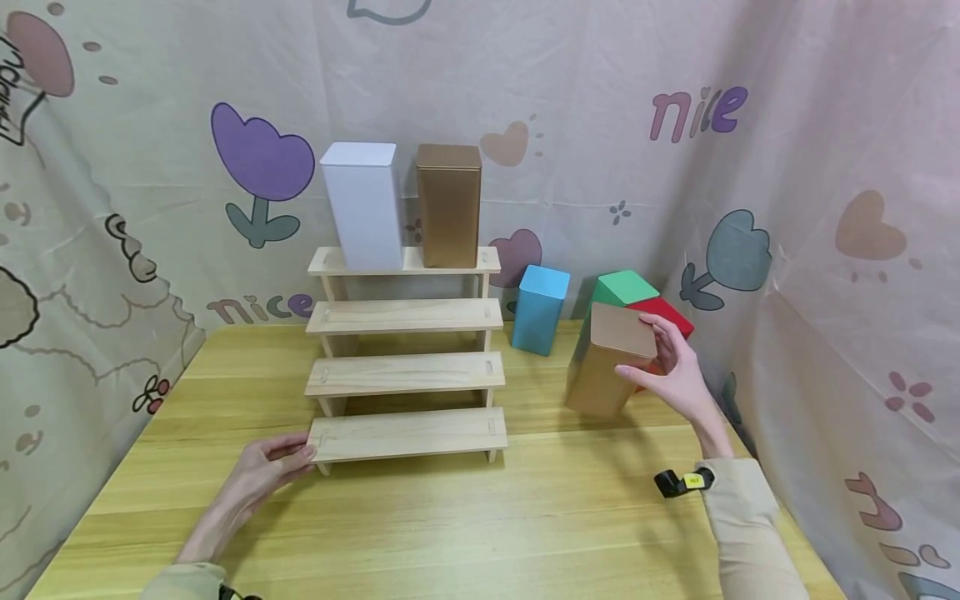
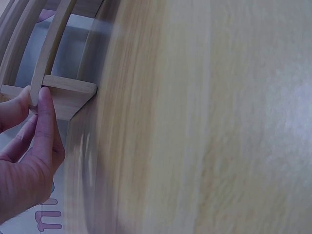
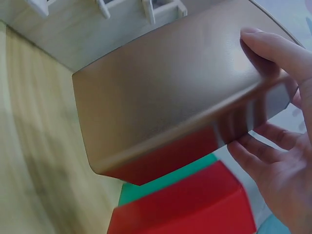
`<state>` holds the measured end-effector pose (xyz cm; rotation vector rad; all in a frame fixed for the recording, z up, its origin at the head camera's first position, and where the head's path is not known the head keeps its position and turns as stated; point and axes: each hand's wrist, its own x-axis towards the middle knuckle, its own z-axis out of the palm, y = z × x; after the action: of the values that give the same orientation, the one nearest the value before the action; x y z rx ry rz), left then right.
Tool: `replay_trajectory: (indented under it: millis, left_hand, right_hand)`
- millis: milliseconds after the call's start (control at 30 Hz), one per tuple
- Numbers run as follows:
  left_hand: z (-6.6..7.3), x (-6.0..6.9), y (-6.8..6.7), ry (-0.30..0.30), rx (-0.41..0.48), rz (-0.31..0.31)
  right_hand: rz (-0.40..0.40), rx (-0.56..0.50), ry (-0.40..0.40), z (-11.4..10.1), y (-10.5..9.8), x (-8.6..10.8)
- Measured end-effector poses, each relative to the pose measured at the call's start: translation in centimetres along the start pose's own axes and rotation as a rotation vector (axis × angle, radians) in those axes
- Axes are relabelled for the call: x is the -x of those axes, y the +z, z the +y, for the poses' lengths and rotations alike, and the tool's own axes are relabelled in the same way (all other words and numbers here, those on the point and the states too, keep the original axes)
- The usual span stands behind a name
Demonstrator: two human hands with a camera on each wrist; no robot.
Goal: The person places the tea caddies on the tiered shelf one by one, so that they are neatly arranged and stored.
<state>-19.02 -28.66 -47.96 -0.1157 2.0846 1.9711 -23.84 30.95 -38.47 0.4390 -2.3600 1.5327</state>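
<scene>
In the head view my right hand point(image 1: 678, 371) grips a gold-brown box point(image 1: 603, 375) near its top, thumb on the near side and fingers behind. The right wrist view shows this box tilted, its lower end close to the table. My left hand point(image 1: 266, 471) pinches the left end of the bottom step of a wooden tiered rack point(image 1: 408, 435); the left wrist view shows the thumb and fingers on that step's edge. On the top step stand a white box point(image 1: 365, 208) and a second gold-brown box point(image 1: 450, 208), upright side by side.
Right of the rack stands a blue box point(image 1: 538, 310). A green box point(image 1: 622, 287) and a red box point(image 1: 667, 315) are behind the held box, partly hidden. A printed curtain point(image 1: 570, 108) hangs behind the wooden table point(image 1: 480, 533) and along its sides.
</scene>
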Motion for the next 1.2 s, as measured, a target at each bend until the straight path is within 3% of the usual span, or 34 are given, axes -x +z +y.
replay_trajectory:
  millis: [667, 967, 1200]
  left_hand:
    - [0.2, 0.1, 0.0, -0.011, 0.006, 0.003]
    - [0.1, 0.0, 0.0, -0.018, 0.026, 0.005]
    - [0.1, 0.0, 0.0, -0.015, 0.029, -0.009]
  right_hand:
    - [0.024, 0.091, -0.059, -5.2, 1.5, -4.6]
    - [0.022, 0.080, -0.048, -7.4, 2.1, -6.6]
    - [0.005, 0.058, -0.086, -9.1, 3.2, -7.9]
